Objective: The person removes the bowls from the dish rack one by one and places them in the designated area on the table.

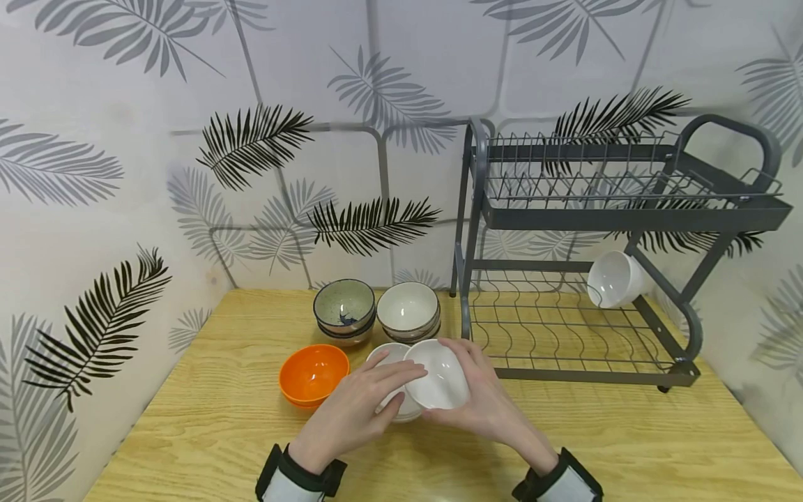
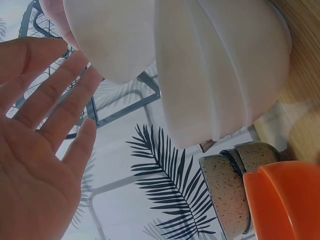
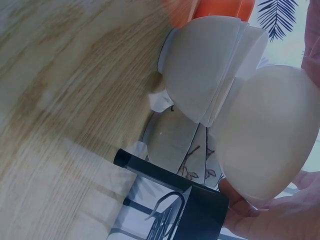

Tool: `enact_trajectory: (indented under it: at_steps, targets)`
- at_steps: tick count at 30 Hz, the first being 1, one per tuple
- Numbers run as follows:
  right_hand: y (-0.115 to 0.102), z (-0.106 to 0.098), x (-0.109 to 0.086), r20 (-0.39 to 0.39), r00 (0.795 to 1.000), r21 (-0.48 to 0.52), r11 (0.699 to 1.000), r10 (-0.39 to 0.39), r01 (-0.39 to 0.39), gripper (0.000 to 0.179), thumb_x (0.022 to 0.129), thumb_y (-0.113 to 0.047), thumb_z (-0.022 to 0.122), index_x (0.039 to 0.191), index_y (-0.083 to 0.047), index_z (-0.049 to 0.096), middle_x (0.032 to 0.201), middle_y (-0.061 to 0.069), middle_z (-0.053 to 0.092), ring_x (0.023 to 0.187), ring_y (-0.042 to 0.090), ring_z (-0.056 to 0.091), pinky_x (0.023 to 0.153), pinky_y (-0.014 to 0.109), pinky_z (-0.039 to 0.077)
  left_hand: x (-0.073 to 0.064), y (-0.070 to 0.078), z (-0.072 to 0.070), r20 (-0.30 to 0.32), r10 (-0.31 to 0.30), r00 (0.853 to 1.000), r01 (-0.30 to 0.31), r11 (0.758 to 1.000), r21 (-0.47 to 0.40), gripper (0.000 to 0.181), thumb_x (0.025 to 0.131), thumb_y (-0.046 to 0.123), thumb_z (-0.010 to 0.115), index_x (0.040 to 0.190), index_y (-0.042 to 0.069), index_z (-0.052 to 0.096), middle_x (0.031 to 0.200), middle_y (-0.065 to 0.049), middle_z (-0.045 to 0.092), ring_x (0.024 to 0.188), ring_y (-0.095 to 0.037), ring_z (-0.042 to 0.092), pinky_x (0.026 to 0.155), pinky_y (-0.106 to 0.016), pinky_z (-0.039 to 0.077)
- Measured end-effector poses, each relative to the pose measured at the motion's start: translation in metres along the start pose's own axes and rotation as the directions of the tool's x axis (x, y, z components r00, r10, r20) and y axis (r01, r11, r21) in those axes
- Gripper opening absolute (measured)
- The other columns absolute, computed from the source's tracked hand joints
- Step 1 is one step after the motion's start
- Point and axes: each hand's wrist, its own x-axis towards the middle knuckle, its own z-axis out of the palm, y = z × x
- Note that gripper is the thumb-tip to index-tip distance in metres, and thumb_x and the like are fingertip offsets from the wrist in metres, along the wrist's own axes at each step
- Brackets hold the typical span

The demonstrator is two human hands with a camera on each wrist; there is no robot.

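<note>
My right hand (image 1: pixel 486 404) grips a small white bowl (image 1: pixel 442 380) by its right side, thumb at the near edge and fingers at the far rim. The bowl is tilted and raised over a stack of white bowls (image 3: pixel 200 70), hiding part of it in the head view. My left hand (image 1: pixel 354 404) is at the bowl's left, fingers extended and overlapping its rim in the head view. From the left wrist, those fingers (image 2: pixel 55 100) look nearly straight and spread beside the bowl's underside.
Left of the stack sit nested orange bowls (image 1: pixel 314 373). Behind stand speckled green bowls (image 1: pixel 343 307) and cream bowls with dark rims (image 1: pixel 408 307). A grey two-tier dish rack (image 1: pixel 590 376) stands at right, one white bowl (image 1: pixel 615 279) leaning in its lower tier. The patterned wall backs the table.
</note>
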Motion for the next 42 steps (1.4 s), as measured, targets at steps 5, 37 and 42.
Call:
enact_trajectory:
  at_steps: [5,37,42]
  targets:
    - [0.000,0.001,0.000,-0.017,1.000,0.007,1.000,-0.017,0.017,0.103,0.055,-0.044,0.088,0.143,-0.015,0.042,0.140,0.010,0.039,0.119,0.030,0.042,0.083,0.054,0.049,0.001,-0.001,-0.001,-0.012,-0.006,1.000,0.006,1.000,-0.002,0.041,0.082,0.002,0.065,0.122,0.011,0.064,0.122,-0.001,0.065,0.119,-0.016,0.054,0.110,-0.047,0.034]
    - [-0.006,0.020,0.014,0.029,0.982,-0.121,0.974,-0.187,0.189,0.093,0.068,-0.048,0.080,0.142,-0.006,0.041,0.143,0.021,0.042,0.129,0.037,0.038,0.105,0.068,0.025,-0.007,-0.008,-0.009,-0.008,-0.074,0.997,0.074,0.997,0.033,0.054,0.076,-0.011,0.057,0.126,0.010,0.061,0.125,0.000,0.063,0.117,-0.019,0.055,0.110,-0.044,0.034]
    - [0.015,-0.019,0.012,-0.145,0.968,-0.125,0.975,-0.203,0.186,0.067,0.080,-0.034,0.075,0.135,-0.004,0.051,0.140,0.021,0.047,0.128,0.039,0.039,0.101,0.068,0.030,-0.006,-0.009,-0.009,0.005,-0.082,0.997,0.082,0.996,0.020,0.052,0.078,-0.010,0.057,0.126,0.010,0.061,0.125,-0.001,0.063,0.117,-0.018,0.055,0.111,-0.045,0.033]
